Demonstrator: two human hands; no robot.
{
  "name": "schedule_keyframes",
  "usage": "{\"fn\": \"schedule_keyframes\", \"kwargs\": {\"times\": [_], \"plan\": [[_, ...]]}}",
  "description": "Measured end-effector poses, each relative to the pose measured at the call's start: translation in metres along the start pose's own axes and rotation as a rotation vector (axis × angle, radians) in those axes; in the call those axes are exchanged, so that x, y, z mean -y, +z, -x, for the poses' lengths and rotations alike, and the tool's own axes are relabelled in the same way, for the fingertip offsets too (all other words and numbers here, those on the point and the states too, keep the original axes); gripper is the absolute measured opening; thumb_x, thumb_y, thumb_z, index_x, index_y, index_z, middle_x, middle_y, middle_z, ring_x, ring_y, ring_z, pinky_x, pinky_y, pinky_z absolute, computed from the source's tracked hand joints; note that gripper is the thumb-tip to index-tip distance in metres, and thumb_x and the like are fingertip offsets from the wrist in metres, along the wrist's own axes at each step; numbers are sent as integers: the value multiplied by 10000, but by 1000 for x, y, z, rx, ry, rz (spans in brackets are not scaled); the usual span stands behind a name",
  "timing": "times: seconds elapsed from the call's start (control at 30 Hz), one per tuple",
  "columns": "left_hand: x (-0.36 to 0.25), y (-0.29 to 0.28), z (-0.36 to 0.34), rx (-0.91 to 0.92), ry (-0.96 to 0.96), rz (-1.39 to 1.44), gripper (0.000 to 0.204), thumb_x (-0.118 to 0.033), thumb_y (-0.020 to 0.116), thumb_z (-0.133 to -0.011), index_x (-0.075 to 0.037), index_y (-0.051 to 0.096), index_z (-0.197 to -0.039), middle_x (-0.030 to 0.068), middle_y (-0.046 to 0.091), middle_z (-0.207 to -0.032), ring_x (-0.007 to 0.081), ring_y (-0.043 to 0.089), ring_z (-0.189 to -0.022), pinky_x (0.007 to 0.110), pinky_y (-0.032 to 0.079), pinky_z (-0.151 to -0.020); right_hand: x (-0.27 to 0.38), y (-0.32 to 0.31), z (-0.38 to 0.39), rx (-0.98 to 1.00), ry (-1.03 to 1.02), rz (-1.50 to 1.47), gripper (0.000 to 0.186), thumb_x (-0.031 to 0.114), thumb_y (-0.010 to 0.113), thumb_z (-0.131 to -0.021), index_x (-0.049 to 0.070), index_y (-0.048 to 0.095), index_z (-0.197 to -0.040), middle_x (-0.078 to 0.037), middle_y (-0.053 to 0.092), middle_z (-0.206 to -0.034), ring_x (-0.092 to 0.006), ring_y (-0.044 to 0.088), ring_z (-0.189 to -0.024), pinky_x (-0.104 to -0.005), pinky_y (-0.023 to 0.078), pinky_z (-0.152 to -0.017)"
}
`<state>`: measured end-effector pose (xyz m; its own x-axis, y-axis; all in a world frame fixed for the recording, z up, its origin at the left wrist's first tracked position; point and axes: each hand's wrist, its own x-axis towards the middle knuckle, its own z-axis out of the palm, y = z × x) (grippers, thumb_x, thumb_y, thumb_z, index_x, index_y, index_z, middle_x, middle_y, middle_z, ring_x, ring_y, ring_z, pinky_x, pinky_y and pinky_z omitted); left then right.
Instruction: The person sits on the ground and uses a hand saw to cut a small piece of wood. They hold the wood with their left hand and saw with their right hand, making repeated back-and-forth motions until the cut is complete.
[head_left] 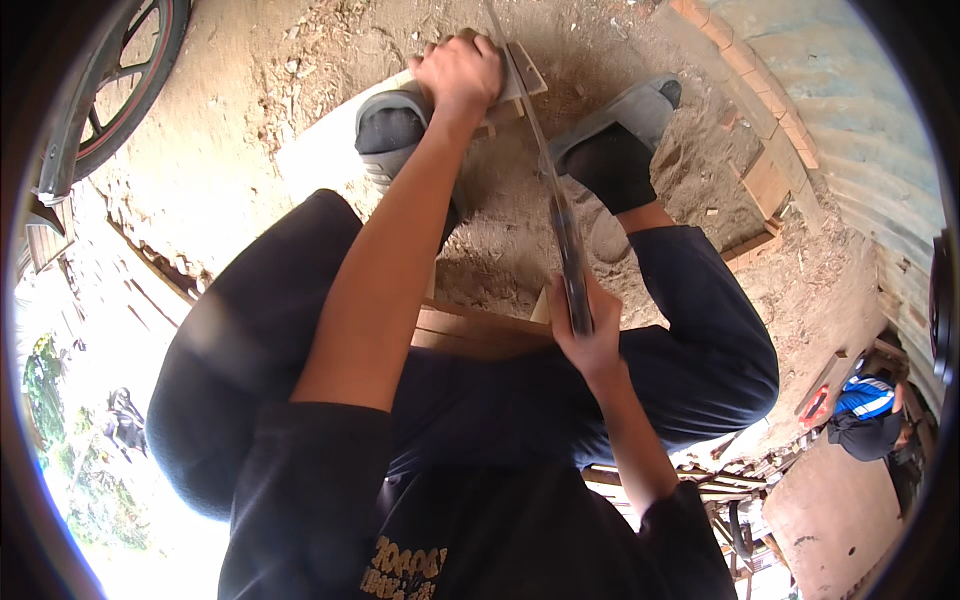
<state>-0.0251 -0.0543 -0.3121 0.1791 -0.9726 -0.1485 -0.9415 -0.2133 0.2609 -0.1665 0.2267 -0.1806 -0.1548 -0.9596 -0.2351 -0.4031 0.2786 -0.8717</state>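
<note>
My right hand is wrapped around the dark handle of a handsaw. The saw's long thin blade points away from me and crosses a pale wooden board near its right end. Just left of the blade, my left hand presses on the board with its fingers curled over it. My left foot, in a grey sandal, rests on the same board. The other sandal stands on the dirt to the right of the saw. I cannot make out the cut itself.
A black wheel is at the far left. A brick edging runs beside a corrugated metal sheet on the right. Wooden planks lie under my legs. At lower right are a pale panel and apparently a person in blue.
</note>
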Motion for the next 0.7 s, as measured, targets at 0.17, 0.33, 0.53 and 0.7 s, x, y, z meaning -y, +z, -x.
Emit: {"fn": "schedule_keyframes", "kwargs": {"times": [0.17,0.33,0.53,0.7], "plan": [[-6,-1,4,69,-42,-14,582,-389,333,-918,41,717,-998,281,690,-1020,397,656,-1019,477,367,-1035,11,7,-20,26,45,39,63,55,628,-900,12,583,-886,-142,592,-608,-261,650,-535,-357,460,-486],[1,-4,0,71,-53,-29,592,-401,331,-925,42,711,-1021,284,682,-1055,399,655,-1032,472,377,-1032,13,3,2,-45,-17,-28,84,63,636,-906,10,581,-872,-116,550,-582,-220,566,-496,-351,411,-456],[-7,-7,3,140,25,-91,595,-416,333,-933,43,693,-1054,282,674,-1087,378,648,-1065,490,397,-1028,25,15,-6,-42,-10,67,122,55,606,-938,4,576,-831,-41,489,-557,-72,452,-473,-299,368,-450],[3,-3,2,151,10,-55,590,-424,345,-938,37,684,-1079,275,671,-1105,381,643,-1079,480,403,-1031,35,23,-2,-46,83,-11,110,82,630,-909,-1,573,-864,-207,599,-670,-379,628,-575,-389,467,-493]]}}
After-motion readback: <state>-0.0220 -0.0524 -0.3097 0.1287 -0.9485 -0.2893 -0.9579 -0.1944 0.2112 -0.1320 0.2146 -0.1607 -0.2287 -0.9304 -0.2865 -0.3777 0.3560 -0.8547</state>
